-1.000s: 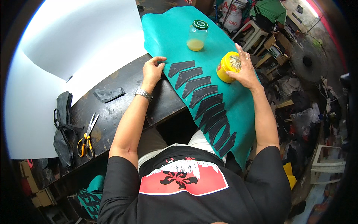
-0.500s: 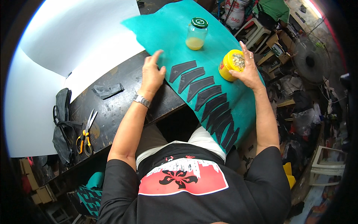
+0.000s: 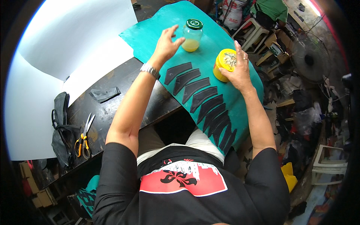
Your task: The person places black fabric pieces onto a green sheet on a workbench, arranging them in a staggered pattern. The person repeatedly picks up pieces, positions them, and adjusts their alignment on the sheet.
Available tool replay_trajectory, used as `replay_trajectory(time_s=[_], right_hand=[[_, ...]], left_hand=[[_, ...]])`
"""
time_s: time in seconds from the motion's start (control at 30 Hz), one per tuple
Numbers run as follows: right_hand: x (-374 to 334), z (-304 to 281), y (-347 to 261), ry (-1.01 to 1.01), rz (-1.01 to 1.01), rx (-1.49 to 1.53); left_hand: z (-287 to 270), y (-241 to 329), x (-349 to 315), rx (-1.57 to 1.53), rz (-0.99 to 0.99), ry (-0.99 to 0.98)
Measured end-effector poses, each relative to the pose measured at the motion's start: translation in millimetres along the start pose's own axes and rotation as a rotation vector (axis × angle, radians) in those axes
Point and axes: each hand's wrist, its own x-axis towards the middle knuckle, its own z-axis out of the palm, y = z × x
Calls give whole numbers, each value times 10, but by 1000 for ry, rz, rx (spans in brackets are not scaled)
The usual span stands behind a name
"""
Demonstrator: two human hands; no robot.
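My left hand (image 3: 167, 44) is raised with its fingers apart, just left of a clear glass jar (image 3: 192, 33) with a green lid and pale yellow contents. It holds nothing, and whether a fingertip touches the glass I cannot tell. Thumb and fingers of my right hand (image 3: 239, 72) are round a yellow jar (image 3: 219, 70), whose top is crusted with pale residue. Both jars stand upright on a green sheet (image 3: 152, 32). Several curved black cut pieces (image 3: 196, 89), some with pale marks, lie overlapping in a row along the sheet's near edge.
Yellow-handled scissors (image 3: 84, 138), a folded black piece (image 3: 104, 93) and a black bundle (image 3: 61, 129) lie on the dark table (image 3: 129, 101). A white curved backdrop (image 3: 80, 37) stands at the left. Beyond the sheet are a white stool (image 3: 252, 34) and a fan (image 3: 310, 58).
My left hand has moved from beside the black pieces up and right to the glass jar. My right hand has stayed at the yellow jar. The whole view has shifted slightly.
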Motion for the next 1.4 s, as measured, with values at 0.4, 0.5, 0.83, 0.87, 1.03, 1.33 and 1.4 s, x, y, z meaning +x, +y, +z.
replay_trajectory(time_s=[0.4, 0.5, 0.83, 0.87, 1.03, 1.33, 1.4], right_hand=[[359, 53, -135, -58, -24, -20], [667, 153, -282, 202, -261, 100], [1550, 1029, -330, -22, -169, 249], [1541, 1030, -327, -52, -148, 274], [1458, 1042, -562, -253, -160, 345], [1601, 1189, -577, -94, -341, 143], [1604, 1128, -594, 18, -459, 115]], left_hand=[[106, -211, 425, -89, 1, -137], [107, -190, 442, -75, -14, -61], [26, -28, 446, 174, -127, 0], [-44, -1, 375, 157, -79, 1], [-577, 175, -444, 3, -160, -100], [-1723, 668, -3085, -58, -520, -276], [-1931, 612, -3712, 34, -774, -315]])
